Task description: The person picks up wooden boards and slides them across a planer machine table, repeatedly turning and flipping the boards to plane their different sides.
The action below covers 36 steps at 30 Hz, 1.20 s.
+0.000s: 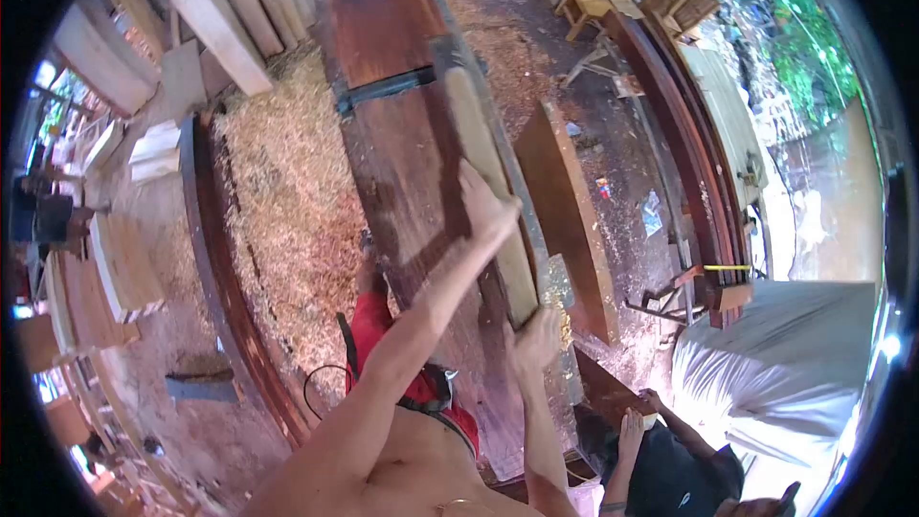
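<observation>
A long pale wooden plank [481,124] lies along the right side of a dark wooden workbench [407,172]. My left hand [490,211] is closed across the plank around its middle, the thumb side toward the bench top. Nearer my body, my right hand [536,340] is closed on the plank's near end; some of its fingers are hidden. Wood shavings [560,302] lie just beside that hand. Farther up the bench, a dark crosspiece [388,89] spans the top, with a reddish-brown board [378,14] beyond it.
Another person in a dark shirt [670,474] stands at lower right, hands at a brown board [613,388]. A broad panel [570,220] leans right of the bench. Shavings [297,182] cover the floor at left, beside a long dark beam [225,278]. Stacked beams [684,134] stand right.
</observation>
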{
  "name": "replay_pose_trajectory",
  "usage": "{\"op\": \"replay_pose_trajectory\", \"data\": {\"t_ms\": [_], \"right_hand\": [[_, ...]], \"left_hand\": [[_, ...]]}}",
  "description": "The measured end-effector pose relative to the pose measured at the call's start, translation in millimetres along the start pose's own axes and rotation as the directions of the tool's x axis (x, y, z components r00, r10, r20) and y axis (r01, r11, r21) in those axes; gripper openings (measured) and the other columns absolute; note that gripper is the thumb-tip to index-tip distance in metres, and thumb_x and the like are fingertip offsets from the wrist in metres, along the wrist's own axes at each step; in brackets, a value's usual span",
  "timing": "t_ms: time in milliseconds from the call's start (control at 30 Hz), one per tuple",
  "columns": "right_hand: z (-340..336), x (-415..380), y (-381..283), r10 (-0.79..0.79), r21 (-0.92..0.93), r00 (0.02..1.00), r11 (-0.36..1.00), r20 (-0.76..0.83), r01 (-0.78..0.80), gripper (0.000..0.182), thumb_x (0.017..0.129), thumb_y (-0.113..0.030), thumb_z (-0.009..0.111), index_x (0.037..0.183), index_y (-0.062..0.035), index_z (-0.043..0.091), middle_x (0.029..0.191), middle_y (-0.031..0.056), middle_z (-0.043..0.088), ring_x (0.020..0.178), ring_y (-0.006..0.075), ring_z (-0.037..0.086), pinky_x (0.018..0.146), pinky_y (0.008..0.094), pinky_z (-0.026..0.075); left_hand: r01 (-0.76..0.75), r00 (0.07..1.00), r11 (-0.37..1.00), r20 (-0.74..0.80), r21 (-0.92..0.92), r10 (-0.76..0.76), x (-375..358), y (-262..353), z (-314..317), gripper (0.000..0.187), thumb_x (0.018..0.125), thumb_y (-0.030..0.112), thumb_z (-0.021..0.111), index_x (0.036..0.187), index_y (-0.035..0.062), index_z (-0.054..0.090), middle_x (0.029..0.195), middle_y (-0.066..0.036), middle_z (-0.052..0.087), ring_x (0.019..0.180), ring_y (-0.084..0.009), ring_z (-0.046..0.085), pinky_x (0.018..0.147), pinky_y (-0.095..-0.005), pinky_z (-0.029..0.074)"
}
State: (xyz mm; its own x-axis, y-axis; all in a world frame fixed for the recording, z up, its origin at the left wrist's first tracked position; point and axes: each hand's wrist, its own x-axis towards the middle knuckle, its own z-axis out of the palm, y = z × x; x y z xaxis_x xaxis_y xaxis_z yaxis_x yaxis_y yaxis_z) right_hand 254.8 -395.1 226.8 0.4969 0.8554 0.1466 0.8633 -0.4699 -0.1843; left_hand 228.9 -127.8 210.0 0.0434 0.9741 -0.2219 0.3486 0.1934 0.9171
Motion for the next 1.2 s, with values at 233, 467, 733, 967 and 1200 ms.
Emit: {"op": "replay_pose_trajectory", "data": {"t_ms": [233, 467, 733, 967, 1200], "right_hand": [[16.2, -63.5, 98.5, 0.086, 0.152, 0.985, 0.982, 0.148, -0.109, 0.073, 0.079, -0.055, 0.086, 0.104, 0.0028, 0.050, 0.097, 0.0251, 0.052, 0.098, 0.0495, 0.055, 0.083, 0.0583, 0.045], [29.2, -20.1, 91.8, 0.020, 0.118, 0.987, 0.992, 0.158, -0.039, 0.069, 0.083, -0.044, 0.087, 0.111, 0.0054, 0.048, 0.106, 0.0275, 0.052, 0.105, 0.0522, 0.055, 0.087, 0.0601, 0.046], [54.6, 90.0, 2.2, 0.062, -0.012, 0.988, 0.998, 0.143, -0.061, 0.062, 0.082, -0.037, 0.090, 0.107, 0.0029, 0.048, 0.113, 0.0244, 0.054, 0.112, 0.0458, 0.056, 0.093, 0.0570, 0.049], [75.1, 131.7, -20.0, 0.084, -0.068, 0.985, 0.995, 0.151, -0.074, 0.064, 0.081, -0.041, 0.090, 0.107, 0.0016, 0.050, 0.112, 0.0221, 0.057, 0.113, 0.0431, 0.059, 0.092, 0.0536, 0.053], [83.5, 193.4, -73.7, 0.125, -0.142, 0.983, 0.984, 0.134, -0.106, 0.064, 0.082, -0.042, 0.091, 0.109, 0.0002, 0.051, 0.116, 0.0190, 0.060, 0.117, 0.0389, 0.062, 0.091, 0.0501, 0.061]], "left_hand": [[-0.026, 0.993, 0.996, 0.114, 0.088, 0.016, -84.8, -50.4, 43.1, 0.135, 0.074, 0.018, 0.095, 0.168, -0.0105, 0.001, 0.173, -0.033, 0.016, 0.156, -0.0510, 0.027, 0.130, -0.0575, 0.025], [-0.044, 0.994, 0.999, 0.100, -0.018, 0.045, -47.7, -49.3, 48.9, 0.139, 0.077, 0.023, 0.095, 0.169, -0.0063, -0.005, 0.177, -0.032, 0.011, 0.156, -0.0530, 0.030, 0.130, -0.0561, 0.028], [-0.097, 0.990, 0.994, 0.105, 0.047, 0.092, 83.1, -42.0, 26.7, 0.143, 0.075, 0.034, 0.097, 0.168, -0.0096, -0.003, 0.176, -0.034, 0.013, 0.157, -0.0493, 0.032, 0.128, -0.0556, 0.031], [-0.124, 0.988, 0.985, 0.112, 0.117, 0.111, 137.6, -38.2, 16.8, 0.143, 0.076, 0.042, 0.096, 0.167, -0.0124, 0.000, 0.173, -0.037, 0.017, 0.153, -0.0502, 0.040, 0.128, -0.0466, 0.036], [-0.156, 0.985, 0.984, 0.062, -0.083, 0.162, 145.5, -55.6, 3.8, 0.117, 0.091, 0.043, 0.085, 0.169, -0.0093, 0.014, 0.174, -0.030, 0.026, 0.159, -0.0410, 0.036, 0.132, -0.0424, 0.029]]}}
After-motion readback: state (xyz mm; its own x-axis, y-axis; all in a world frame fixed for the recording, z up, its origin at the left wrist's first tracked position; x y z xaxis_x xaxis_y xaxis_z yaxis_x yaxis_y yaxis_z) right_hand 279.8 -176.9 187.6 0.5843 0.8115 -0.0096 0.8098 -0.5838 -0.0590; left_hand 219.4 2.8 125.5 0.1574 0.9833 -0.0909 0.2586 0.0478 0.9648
